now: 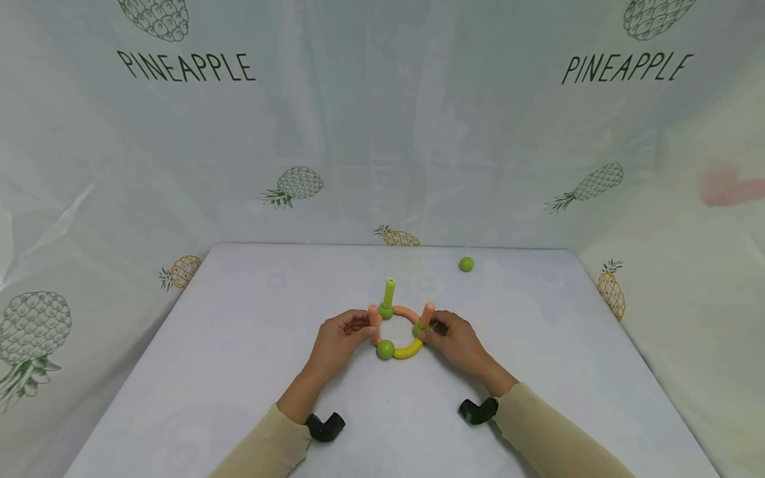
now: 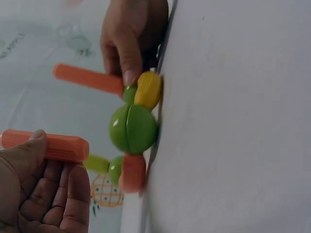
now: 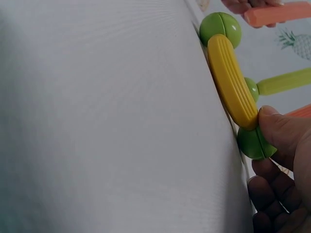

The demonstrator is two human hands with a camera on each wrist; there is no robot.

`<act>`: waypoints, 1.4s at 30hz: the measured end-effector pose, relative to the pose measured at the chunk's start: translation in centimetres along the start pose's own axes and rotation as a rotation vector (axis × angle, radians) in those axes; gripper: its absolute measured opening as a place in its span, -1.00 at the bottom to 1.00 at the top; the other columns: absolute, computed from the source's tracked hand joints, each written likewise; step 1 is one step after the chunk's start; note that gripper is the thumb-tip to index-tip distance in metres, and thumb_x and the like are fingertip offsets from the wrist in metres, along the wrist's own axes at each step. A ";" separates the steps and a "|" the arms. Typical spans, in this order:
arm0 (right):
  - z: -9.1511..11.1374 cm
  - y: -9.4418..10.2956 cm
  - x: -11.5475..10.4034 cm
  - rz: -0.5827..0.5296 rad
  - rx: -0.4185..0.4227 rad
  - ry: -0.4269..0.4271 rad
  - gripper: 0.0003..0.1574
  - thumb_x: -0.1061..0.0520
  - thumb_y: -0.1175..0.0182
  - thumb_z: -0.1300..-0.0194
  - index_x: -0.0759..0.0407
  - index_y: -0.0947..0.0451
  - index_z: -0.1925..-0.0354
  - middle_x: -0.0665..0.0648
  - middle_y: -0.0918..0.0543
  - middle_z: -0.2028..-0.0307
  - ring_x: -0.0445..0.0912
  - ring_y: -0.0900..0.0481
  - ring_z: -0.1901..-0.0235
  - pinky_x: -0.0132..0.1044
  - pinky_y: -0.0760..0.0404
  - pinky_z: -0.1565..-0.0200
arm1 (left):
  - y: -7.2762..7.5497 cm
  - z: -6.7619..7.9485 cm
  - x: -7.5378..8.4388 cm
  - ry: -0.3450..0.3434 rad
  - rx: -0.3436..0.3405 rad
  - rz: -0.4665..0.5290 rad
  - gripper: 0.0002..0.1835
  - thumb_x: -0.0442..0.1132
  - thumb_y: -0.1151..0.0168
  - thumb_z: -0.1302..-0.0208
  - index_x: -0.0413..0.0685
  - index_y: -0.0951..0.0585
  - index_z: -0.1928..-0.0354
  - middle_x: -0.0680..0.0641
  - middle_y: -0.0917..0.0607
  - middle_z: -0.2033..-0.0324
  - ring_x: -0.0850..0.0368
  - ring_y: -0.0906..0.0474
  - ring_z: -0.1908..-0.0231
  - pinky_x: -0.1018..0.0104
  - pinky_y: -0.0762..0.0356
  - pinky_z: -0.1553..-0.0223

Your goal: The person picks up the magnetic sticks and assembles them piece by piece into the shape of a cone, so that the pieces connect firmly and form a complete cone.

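Observation:
A ring of green balls and curved rods lies flat on the table. In the head view, its yellow curved rod joins the front ball to the right-hand ball. An orange curved rod is at the back. From the back ball rises a yellow-green straight rod. An orange straight rod stands on the right-hand ball. My left hand pinches another orange straight rod, raised above the table and apart from the front ball. My right hand grips the right-hand ball.
A loose green ball lies near the back edge of the white table. Behind the table hangs a pale sheet printed with pineapples. Each wrist bears a black device.

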State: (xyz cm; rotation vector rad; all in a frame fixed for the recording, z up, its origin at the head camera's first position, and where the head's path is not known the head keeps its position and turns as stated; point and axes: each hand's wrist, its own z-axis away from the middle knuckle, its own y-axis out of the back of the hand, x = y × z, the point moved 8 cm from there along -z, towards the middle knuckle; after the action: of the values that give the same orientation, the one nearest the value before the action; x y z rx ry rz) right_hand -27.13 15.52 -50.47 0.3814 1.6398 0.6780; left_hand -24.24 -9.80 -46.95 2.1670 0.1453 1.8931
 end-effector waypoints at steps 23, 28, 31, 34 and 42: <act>0.4 0.2 -0.4 0.034 0.036 0.015 -0.68 -0.05 -0.50 -0.31 0.01 -0.72 0.03 0.00 -0.69 0.14 -0.10 -0.55 0.16 -0.16 -0.55 0.05 | -2.9 0.9 -1.2 -0.059 -0.012 -0.261 -0.64 -0.17 -0.52 -0.30 -0.06 -0.75 -0.11 0.05 -0.80 0.16 0.27 -0.66 0.24 0.41 -0.64 0.19; 0.8 0.1 -0.6 0.047 0.041 0.011 -0.68 -0.06 -0.52 -0.29 0.00 -0.71 0.06 -0.01 -0.69 0.13 -0.12 -0.55 0.15 -0.17 -0.56 0.03 | -2.7 1.0 -0.9 -0.080 0.002 -0.315 -0.64 -0.19 -0.50 -0.32 -0.05 -0.75 -0.13 0.03 -0.83 0.13 0.22 -0.72 0.21 0.39 -0.67 0.17; 1.0 -0.1 -0.7 0.031 0.040 0.016 -0.69 -0.05 -0.54 -0.27 -0.03 -0.70 0.08 -0.02 -0.70 0.12 -0.13 -0.58 0.14 -0.17 -0.59 0.01 | -2.6 1.1 -0.8 -0.091 0.005 -0.338 -0.63 -0.21 -0.50 -0.33 -0.06 -0.73 -0.15 0.01 -0.83 0.09 0.18 -0.74 0.16 0.38 -0.68 0.14; 1.1 -0.2 -1.0 0.040 0.052 0.039 -0.71 -0.03 -0.55 -0.25 -0.04 -0.70 0.11 -0.02 -0.70 0.13 -0.14 -0.58 0.16 -0.19 -0.58 0.03 | -2.4 1.1 -0.9 -0.097 0.003 -0.344 -0.62 -0.22 -0.49 -0.33 -0.07 -0.73 -0.16 -0.01 -0.83 0.07 0.14 -0.75 0.13 0.36 -0.69 0.12; 1.3 0.1 -0.6 0.008 -0.015 0.023 -0.67 -0.04 -0.52 -0.30 -0.06 -0.71 0.01 -0.01 -0.73 -0.02 -0.10 -0.63 0.03 -0.13 -0.61 -0.08 | -2.5 1.3 -1.0 -0.098 -0.003 -0.298 -0.66 -0.24 -0.50 -0.32 -0.07 -0.75 -0.12 -0.01 -0.83 0.10 0.15 -0.73 0.15 0.37 -0.68 0.15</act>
State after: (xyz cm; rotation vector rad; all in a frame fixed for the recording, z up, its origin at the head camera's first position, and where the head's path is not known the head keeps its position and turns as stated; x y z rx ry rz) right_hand -25.74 15.51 -50.02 0.3702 1.6546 0.7025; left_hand -22.88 -7.79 -48.71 2.0942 0.4212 1.6191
